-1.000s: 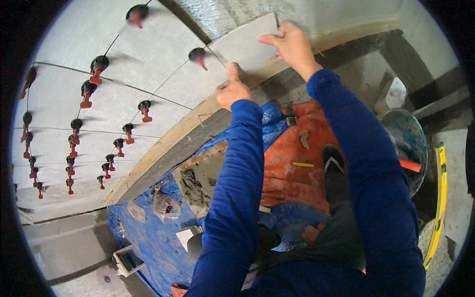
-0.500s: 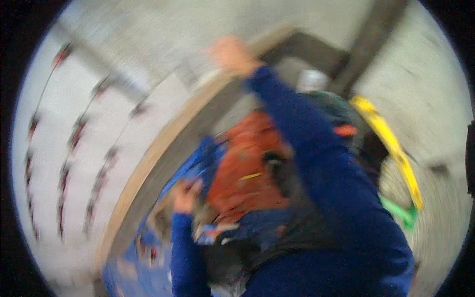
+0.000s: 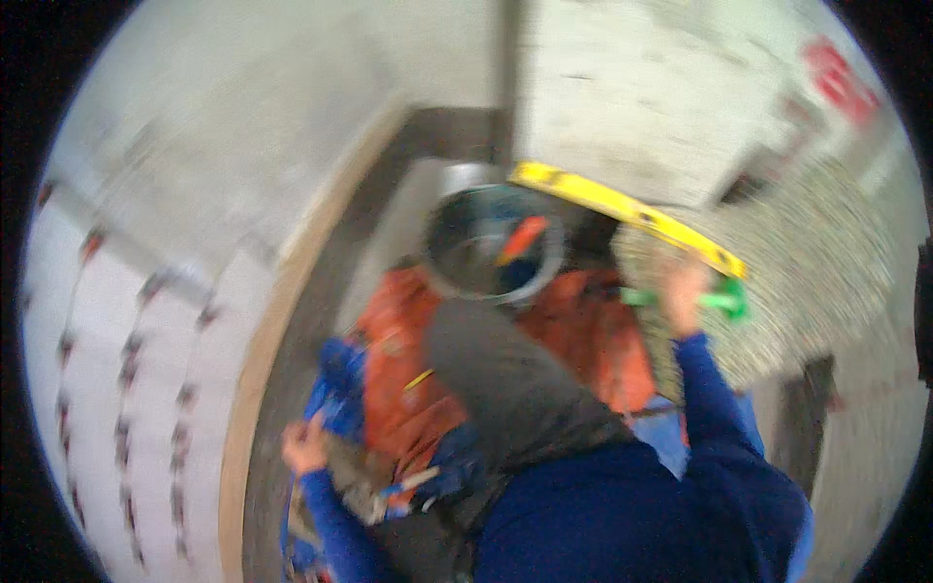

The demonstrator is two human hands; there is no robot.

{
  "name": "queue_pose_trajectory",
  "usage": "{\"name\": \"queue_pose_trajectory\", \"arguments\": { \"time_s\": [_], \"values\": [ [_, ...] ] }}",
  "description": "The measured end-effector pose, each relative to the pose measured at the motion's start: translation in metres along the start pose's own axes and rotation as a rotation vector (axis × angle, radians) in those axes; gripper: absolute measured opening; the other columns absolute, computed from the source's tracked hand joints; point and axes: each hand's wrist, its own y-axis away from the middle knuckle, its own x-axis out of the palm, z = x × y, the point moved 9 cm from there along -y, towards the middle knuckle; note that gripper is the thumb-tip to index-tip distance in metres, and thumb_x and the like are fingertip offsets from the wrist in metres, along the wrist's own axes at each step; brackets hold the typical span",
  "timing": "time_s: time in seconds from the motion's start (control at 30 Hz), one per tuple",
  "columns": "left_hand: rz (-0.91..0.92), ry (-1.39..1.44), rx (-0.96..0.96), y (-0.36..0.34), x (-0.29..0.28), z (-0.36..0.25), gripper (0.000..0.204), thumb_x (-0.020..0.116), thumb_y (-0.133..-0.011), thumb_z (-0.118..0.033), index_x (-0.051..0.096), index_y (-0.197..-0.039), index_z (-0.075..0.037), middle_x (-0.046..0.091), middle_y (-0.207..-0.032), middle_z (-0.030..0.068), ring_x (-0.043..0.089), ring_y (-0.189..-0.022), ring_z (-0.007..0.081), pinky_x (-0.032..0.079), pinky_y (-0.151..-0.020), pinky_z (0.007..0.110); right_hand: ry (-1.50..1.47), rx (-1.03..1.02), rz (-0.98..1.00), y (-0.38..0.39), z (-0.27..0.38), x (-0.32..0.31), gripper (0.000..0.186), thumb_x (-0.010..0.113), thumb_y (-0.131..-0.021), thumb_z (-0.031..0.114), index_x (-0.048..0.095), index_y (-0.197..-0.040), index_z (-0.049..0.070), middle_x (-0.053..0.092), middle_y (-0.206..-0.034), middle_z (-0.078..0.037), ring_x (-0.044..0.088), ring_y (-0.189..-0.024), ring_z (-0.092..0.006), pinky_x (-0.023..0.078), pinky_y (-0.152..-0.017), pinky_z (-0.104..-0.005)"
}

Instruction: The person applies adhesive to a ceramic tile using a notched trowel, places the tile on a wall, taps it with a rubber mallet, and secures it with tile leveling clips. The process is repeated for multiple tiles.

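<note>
My right hand (image 3: 683, 290) lies across the middle of a green tool (image 3: 724, 299), whose ends show on both sides of it. The fingers are smeared but look wrapped round it; the tool's exact kind cannot be made out. Just beyond lies a yellow spirit level (image 3: 622, 204), slanting down to the right. My left hand (image 3: 303, 445) is at the lower left beside crumpled blue plastic (image 3: 340, 384), its fingers apart with nothing visible in them. Between the hands stands a dark bucket (image 3: 466, 243) with an orange-handled tool (image 3: 525, 238) in it.
Orange-red sheeting (image 3: 403, 340) lies around my knee (image 3: 496, 360). A speckled grey slab or mat (image 3: 787, 282) is at the right. On the left, a wooden edge strip (image 3: 282, 301) borders large pale tiles (image 3: 209, 389) with rows of small red-and-dark clips (image 3: 131, 369). Walls rise behind.
My view has swung right. My right hand has come away from the far wooden edge and down to the green tool. The left hand stays low beside the blue plastic.
</note>
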Motion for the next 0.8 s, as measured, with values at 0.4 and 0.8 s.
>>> {"name": "queue_pose_trajectory", "arguments": {
  "time_s": [0.4, 0.8],
  "values": [
    [0.176, 0.039, 0.05, 0.033, 0.007, -0.029, 0.044, 0.082, -0.082, -0.046, 0.077, -0.095, -0.004, 0.071, -0.103, 0.0225, 0.07, -0.095, 0.0356, 0.055, -0.086, 0.045, 0.411, 0.044, 0.44, 0.031, -0.142, 0.041, 0.046, 0.081, -0.083, 0.024, 0.061, -0.124, 0.014, 0.073, -0.107, -0.019, 0.072, -0.099, -0.0361, 0.054, -0.08, -0.0483],
    [0.086, -0.058, 0.069, 0.02, 0.006, -0.017, 0.034, 0.081, -0.084, -0.034, 0.076, -0.099, -0.005, 0.07, -0.105, 0.0196, 0.068, -0.096, 0.0352, 0.054, -0.085, 0.045, -1.647, 0.275, -0.142, -0.013, 0.243, -0.042, 0.035, 0.066, -0.095, 0.005, 0.051, -0.127, 0.001, 0.062, -0.096, -0.011, 0.067, -0.073, -0.0225, 0.058, -0.065, -0.0387]
  ]
}}
